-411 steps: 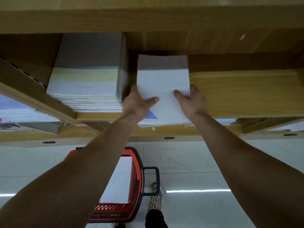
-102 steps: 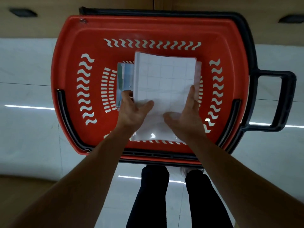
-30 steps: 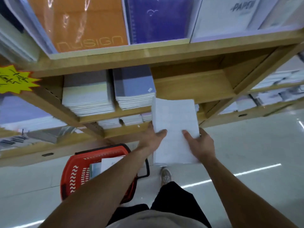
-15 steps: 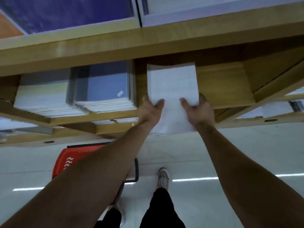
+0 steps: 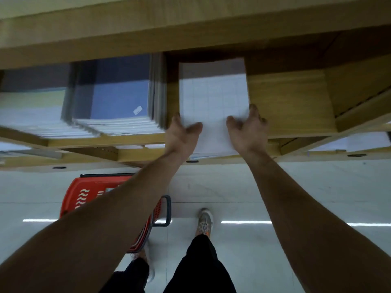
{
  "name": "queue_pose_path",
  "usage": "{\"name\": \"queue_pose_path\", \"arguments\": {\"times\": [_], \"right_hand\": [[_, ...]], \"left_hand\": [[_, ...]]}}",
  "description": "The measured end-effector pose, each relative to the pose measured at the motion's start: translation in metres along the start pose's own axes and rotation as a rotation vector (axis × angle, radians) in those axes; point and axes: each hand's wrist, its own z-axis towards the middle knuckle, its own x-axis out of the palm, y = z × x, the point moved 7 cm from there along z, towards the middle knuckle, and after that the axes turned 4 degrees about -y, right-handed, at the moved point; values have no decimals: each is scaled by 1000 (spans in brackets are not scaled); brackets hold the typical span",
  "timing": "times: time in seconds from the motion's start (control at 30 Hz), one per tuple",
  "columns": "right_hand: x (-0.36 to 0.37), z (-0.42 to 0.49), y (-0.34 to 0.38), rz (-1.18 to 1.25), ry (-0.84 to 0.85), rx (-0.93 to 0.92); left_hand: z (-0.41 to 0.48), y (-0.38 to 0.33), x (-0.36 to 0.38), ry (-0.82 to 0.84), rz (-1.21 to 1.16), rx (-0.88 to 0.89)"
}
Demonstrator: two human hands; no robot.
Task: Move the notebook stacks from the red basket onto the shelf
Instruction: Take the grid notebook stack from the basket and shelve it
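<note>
Nearest the camera, the person's legs (image 5: 198, 267) stand on the pale floor, with the red basket (image 5: 81, 197) just to their left, set close under the shelving so that a lift needs little reach. A small pale corner shows inside it behind the left forearm, and what remains there cannot be told. Both arms stretch up and forward. The left hand (image 5: 179, 134) and the right hand (image 5: 246, 127) grip the near corners of the notebook stack (image 5: 213, 98), thumbs on the top cover and fingers curled round its edges, a hold that probably keeps the loose books squared. The stack lies lengthwise on the shelf (image 5: 292, 102), its near end overhanging the front lip. It sits just right of the blue-covered stack (image 5: 118, 98), a narrow gap between them, seemingly to continue that row. A paler stack (image 5: 31, 106) lies farther left, and the upper board (image 5: 190, 32) overhangs everything.
</note>
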Motion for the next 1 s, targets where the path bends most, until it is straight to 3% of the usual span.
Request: {"name": "queue_pose_path", "arguments": {"times": [0.3,0.7,0.9,1.0], "right_hand": [[14,65,38,96,-10,-10],[21,66,38,-147,84,-57],[3,-10,22,-280,97,39],[7,-81,5,-405,101,122]], "left_hand": [[59,-40,3,-73,52,61],[70,-36,9,74,120,37],[16,-18,-19,198,161,76],[-27,23,-43,346,305,165]]}}
